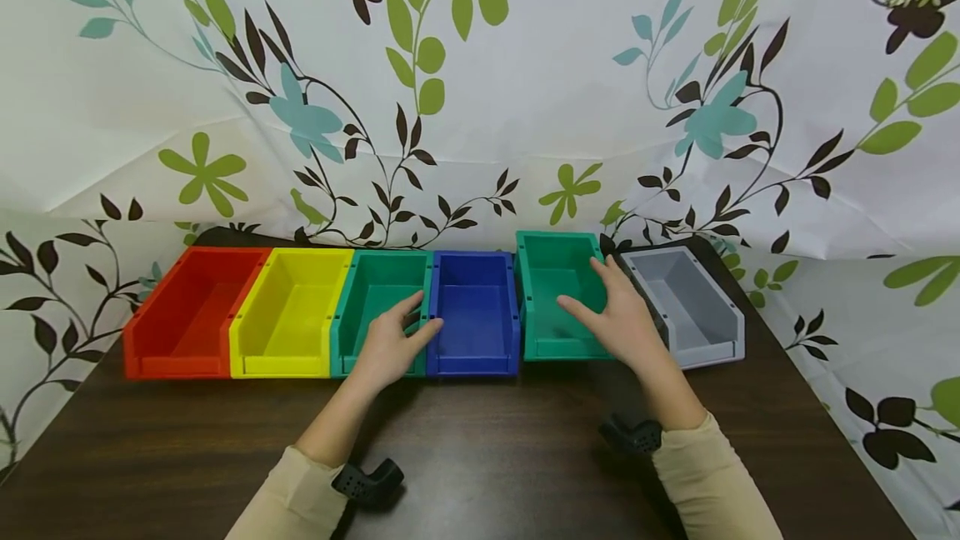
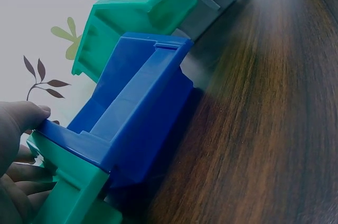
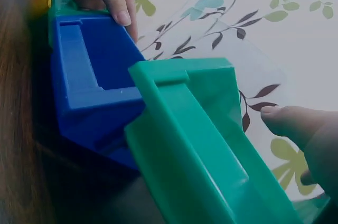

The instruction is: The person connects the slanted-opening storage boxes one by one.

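Now, right green bin [image 1: 555, 277]: long axis running away from the person, low front toward the forearms; in the left wrist view its angle differs from the blue bin's, and I cannot tell whether its base meets the worktop.
Right hand [image 1: 622, 319]: over that bin's right wall, thumb and forefinger spread above the hollow; whether the other fingers grip the wall, I cannot tell.
Blue bin [image 1: 472, 315]: between the hands, long axis also pointing away.
Left green bin [image 1: 375, 282]: under the left hand, touching the blue bin, low front facing the person.
Left hand [image 1: 390, 340]: astride the two meeting walls, thumb at the blue rim, fingers on the green side; I cannot tell how firmly they pinch.
Left of the hands: yellow bin [image 1: 300, 315], then red bin [image 1: 198, 315].
Right of the hands: grey bin [image 1: 690, 298], past a narrow gap.
Worktop [image 1: 510, 457]: stretches beneath both forearms; its right edge runs beyond the grey bin.
Cloth [image 1: 495, 123]: rises close behind the bins.
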A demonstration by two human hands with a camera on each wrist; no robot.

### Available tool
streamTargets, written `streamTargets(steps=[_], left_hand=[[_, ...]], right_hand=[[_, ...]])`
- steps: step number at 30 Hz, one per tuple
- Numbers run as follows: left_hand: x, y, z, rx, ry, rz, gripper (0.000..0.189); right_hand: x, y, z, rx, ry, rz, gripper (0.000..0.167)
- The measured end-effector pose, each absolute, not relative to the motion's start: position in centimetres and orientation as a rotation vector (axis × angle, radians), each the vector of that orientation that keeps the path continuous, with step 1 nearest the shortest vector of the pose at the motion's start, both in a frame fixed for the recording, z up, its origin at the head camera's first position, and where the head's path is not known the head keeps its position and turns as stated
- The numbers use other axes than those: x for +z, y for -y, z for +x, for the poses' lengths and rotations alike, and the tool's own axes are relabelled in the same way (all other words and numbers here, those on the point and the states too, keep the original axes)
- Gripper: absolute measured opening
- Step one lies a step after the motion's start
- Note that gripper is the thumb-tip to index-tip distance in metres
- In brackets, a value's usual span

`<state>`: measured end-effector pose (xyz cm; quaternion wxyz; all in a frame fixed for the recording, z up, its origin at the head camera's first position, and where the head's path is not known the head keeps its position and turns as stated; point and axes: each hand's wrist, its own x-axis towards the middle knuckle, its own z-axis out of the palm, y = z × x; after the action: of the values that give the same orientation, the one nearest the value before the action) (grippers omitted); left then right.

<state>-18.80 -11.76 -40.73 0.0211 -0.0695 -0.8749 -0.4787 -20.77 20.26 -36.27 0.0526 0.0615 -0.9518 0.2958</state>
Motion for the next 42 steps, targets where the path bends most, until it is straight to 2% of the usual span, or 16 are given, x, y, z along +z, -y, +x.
streamTargets(steps=[8,12,16,42], left_hand=[[-41.1,11.6,-18.9,-1.482,2.707,-0.258,0.063],[-41.0,11.9,-18.9,-1.486,2.690,-0.256,0.063],[-41.2,11.9,-18.9,-1.473,2.695,-0.245,0.062],[-41.0,11.9,-18.9,-1.469,2.702,-0.242,0.062]], right_hand=[[-34.9,-18.8,-20.2,0.819,2.662,0.613,0.057],[-33.1,-17.5,-21.5,0.748,2.817,0.869,0.053],[-32.8,-16.8,-22.7,0.692,2.955,1.000,0.054],[-34.3,-15.5,-22.6,0.639,2.998,0.998,0.053]])
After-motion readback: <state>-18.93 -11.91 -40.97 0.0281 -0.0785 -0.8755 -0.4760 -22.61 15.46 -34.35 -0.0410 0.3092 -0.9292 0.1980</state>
